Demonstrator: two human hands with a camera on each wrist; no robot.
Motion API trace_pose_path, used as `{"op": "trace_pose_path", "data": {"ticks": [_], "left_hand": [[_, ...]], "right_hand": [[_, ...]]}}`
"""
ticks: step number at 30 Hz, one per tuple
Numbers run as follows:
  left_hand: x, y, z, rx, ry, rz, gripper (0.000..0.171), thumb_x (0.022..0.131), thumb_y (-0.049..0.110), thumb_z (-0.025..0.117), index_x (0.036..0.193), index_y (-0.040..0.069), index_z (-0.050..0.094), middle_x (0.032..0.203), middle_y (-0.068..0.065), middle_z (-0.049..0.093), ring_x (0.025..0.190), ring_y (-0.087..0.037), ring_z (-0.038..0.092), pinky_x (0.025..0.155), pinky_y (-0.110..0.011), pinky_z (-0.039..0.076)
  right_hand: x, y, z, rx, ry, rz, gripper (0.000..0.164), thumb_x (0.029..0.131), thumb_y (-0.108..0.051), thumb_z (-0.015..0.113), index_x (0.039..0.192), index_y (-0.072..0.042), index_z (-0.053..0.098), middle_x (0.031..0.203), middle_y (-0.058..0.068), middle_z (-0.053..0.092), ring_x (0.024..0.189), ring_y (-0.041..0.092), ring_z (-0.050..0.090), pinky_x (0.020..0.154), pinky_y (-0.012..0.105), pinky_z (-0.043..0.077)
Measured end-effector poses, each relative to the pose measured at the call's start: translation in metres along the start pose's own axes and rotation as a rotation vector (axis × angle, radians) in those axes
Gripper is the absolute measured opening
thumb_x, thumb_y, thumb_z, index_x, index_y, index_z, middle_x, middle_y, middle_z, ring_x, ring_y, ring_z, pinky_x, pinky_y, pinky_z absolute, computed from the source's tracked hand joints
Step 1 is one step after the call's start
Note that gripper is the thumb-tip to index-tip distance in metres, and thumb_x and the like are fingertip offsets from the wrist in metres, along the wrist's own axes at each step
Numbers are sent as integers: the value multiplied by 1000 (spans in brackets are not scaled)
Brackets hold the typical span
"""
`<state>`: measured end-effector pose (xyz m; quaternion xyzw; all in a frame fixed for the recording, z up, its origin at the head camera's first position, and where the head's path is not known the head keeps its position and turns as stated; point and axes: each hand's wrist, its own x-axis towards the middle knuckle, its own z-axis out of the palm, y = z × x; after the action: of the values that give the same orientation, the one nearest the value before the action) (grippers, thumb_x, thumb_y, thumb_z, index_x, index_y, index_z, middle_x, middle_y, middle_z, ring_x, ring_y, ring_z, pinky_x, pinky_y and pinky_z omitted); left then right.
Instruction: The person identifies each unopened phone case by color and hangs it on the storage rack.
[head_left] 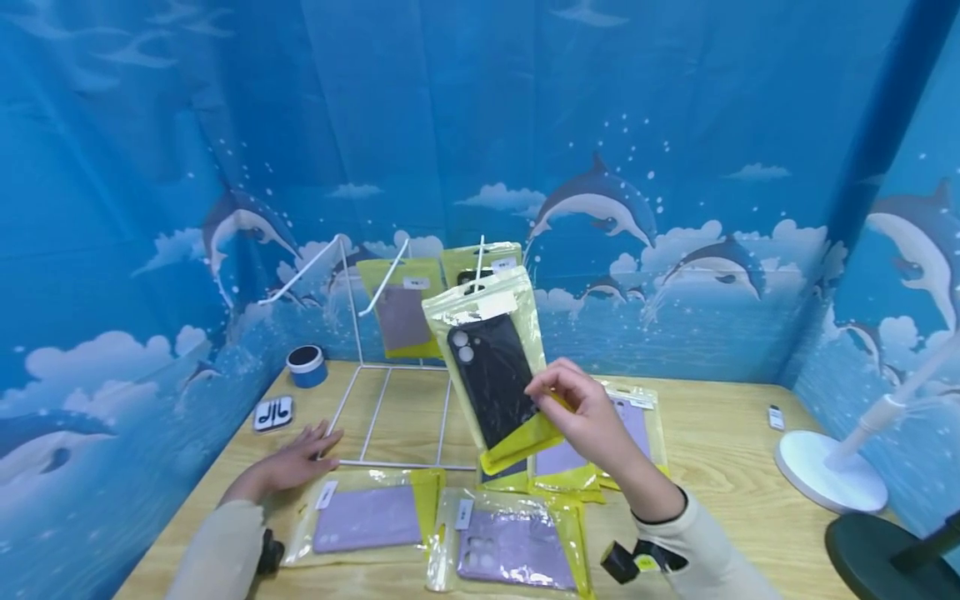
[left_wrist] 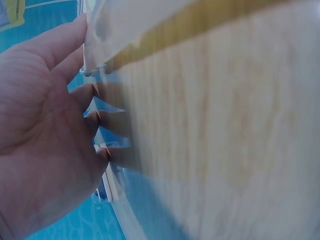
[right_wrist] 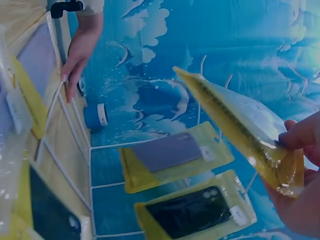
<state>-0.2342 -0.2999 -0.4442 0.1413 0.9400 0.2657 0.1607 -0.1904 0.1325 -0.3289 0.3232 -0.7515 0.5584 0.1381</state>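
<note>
My right hand pinches the lower right edge of a clear and yellow bag holding a black phone case. The bag tilts in front of a white wire rack, its top hole near a hook; I cannot tell if the hook passes through. Behind it hang a bagged purple phone case and a bagged black phone case. My left hand rests with extended fingers at the rack's front left base corner. In the left wrist view its fingertips touch the tabletop.
Bagged purple cases lie along the table's front, with more bags right of the rack. At left are a blue jar and boxed earphones. A white lamp base and a small white item sit at right.
</note>
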Motion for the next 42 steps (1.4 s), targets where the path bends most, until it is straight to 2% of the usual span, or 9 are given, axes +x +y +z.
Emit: {"op": "trace_pose_path", "data": {"ticks": [6, 14, 16, 21, 25, 29, 32, 37, 42], "left_hand": [[0, -4, -1, 0, 2, 10, 62, 98, 37, 49, 145, 1, 32, 151, -33, 5, 134, -56, -5, 101, -73, -1], [1, -8, -1, -7, 4, 9, 62, 97, 38, 50, 145, 1, 33, 150, -33, 5, 134, -57, -5, 100, -74, -1], [2, -8, -1, -7, 0, 6, 62, 97, 38, 50, 145, 2, 33, 151, -33, 5, 134, -57, -5, 101, -74, -1], [3, -8, -1, -6, -7, -2, 63, 97, 39, 49, 145, 2, 32, 151, -33, 5, 134, -56, -5, 101, -74, -2], [3, -7, 1, -5, -8, -1, 63, 97, 39, 50, 145, 2, 32, 150, -33, 5, 134, -56, -5, 101, -73, -1], [3, -6, 1, -9, -9, 2, 63, 97, 38, 50, 145, 1, 32, 150, -33, 5, 134, -56, -5, 101, -74, -2], [3, -5, 1, -5, -8, 2, 63, 97, 38, 49, 145, 1, 32, 150, -33, 5, 134, -57, -4, 100, -74, -1], [3, -4, 0, 1, -7, -3, 63, 97, 40, 49, 145, 2, 32, 150, -33, 5, 134, -57, -4, 100, -74, -1], [3, -5, 1, -9, -7, 4, 63, 97, 39, 49, 145, 2, 32, 150, -33, 5, 134, -57, -5, 100, -74, -1]], "right_hand": [[3, 13, 1, 30, 22, 144, 10, 93, 2, 56, 96, -1, 64, 94, 12, 55, 64, 12, 45, 56, 21, 44], [38, 36, 10, 72, 155, 348, 12, 91, 0, 58, 101, 3, 64, 103, 11, 59, 84, 14, 50, 70, 19, 47], [49, 44, 12, 82, 193, 369, 13, 90, 0, 59, 101, 3, 64, 106, 12, 61, 89, 15, 52, 73, 19, 48], [68, 66, 15, 84, 265, 337, 11, 87, 1, 59, 94, -1, 67, 103, 10, 64, 94, 14, 56, 77, 22, 48], [71, 77, 14, 86, 276, 357, 10, 87, 1, 60, 94, 0, 67, 96, 7, 62, 79, 11, 51, 66, 20, 43], [64, 84, 8, 76, 253, 427, 16, 88, 2, 59, 103, 6, 63, 92, 8, 61, 72, 7, 50, 62, 18, 44], [53, 90, 0, 80, 241, 479, 17, 89, 3, 59, 105, 7, 61, 94, 10, 62, 79, 9, 57, 66, 18, 50], [25, 99, -17, 70, 210, 543, 18, 90, -1, 59, 106, 6, 59, 96, 11, 61, 86, 18, 58, 71, 21, 52], [-8, 106, -27, 36, 171, 554, 21, 89, 0, 61, 106, 11, 57, 95, 11, 61, 82, 10, 57, 75, 23, 53]]}}
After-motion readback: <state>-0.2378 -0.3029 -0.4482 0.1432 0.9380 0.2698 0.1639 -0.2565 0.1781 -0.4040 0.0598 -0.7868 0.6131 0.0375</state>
